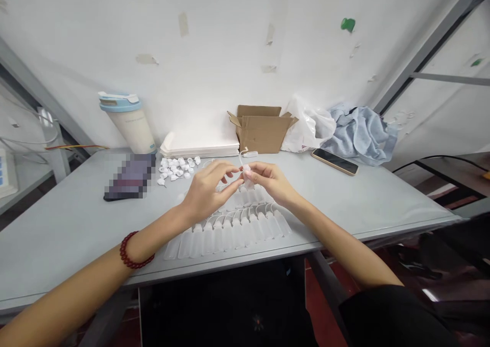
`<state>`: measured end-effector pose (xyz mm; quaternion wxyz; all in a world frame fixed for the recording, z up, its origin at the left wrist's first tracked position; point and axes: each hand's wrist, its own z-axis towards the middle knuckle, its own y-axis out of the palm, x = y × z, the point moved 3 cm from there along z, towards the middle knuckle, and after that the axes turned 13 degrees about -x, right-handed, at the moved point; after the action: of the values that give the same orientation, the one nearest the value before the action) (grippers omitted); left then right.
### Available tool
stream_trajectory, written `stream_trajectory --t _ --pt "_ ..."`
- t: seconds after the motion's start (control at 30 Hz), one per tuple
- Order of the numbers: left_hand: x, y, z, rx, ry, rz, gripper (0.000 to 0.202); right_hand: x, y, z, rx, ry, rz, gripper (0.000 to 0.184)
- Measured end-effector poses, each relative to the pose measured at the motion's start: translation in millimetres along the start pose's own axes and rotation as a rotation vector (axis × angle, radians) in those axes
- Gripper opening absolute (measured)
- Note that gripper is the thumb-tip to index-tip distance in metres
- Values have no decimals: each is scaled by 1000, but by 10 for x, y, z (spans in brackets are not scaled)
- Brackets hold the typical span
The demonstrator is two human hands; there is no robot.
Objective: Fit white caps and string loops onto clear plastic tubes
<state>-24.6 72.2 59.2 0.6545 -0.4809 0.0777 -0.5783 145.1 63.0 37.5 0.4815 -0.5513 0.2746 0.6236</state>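
Note:
My left hand [210, 189] and my right hand [270, 181] meet above the middle of the grey table [76, 224]. Both pinch one small translucent plastic bottle [247, 175] between their fingertips. Under my hands lie rows of several more translucent small bottles [229, 229], laid flat side by side near the front edge. A heap of small white caps [177, 168] lies to the left, just beyond my left hand. A red bead bracelet sits on my left wrist.
At the back stand a white jug with a blue lid [128, 122], a stack of white sheets [199, 147], an open cardboard box [261, 127], a white plastic bag [310, 127] and a blue cloth [360, 132]. A phone [334, 161] lies at the right, a blurred dark object [130, 177] at the left.

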Motion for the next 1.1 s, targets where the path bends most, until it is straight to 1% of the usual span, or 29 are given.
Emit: stream_trajectory --t 0.1,0.17,0.3,0.37,0.43,0.5,0.6,0.67,0.73,0.77,0.83,0.9,0.97,1.03,1.1 --pt "35 49 82 -43 184 167 18 -12 -47 -2 -39 5 95 27" --pt "41 84 142 -79 261 235 22 -24 -95 -8 -54 1 119 26" --pt "51 141 264 -136 340 313 34 -37 -215 -22 -85 0 118 24" --pt "66 160 322 -139 356 317 36 -49 -279 -28 -112 2 128 25" --pt "94 173 372 -117 359 293 36 -80 -350 -40 -144 14 121 27" --pt "139 195 412 -104 352 258 35 -128 -431 -69 -198 54 90 29" --pt "242 281 439 -142 331 199 30 -201 -583 -154 -312 185 -9 30" --pt "329 383 433 -210 293 148 29 -226 -690 -232 -423 306 -95 32" --pt "419 509 412 -305 216 88 32 -228 -781 -310 -567 415 -158 34" --pt "464 576 396 -361 169 64 35 -224 -821 -344 -632 456 -182 34" --pt "556 701 360 -472 103 51 38 -212 -892 -388 -712 508 -219 33" --pt "636 803 326 -581 75 67 39 -202 -947 -409 -731 544 -244 33" --pt "690 874 299 -661 81 91 39 -197 -985 -414 -702 575 -256 35" --pt "707 921 277 -700 105 116 39 -196 -1006 -410 -649 592 -265 39" --pt "688 955 259 -716 121 139 38 -187 -1006 -402 -617 609 -271 43"
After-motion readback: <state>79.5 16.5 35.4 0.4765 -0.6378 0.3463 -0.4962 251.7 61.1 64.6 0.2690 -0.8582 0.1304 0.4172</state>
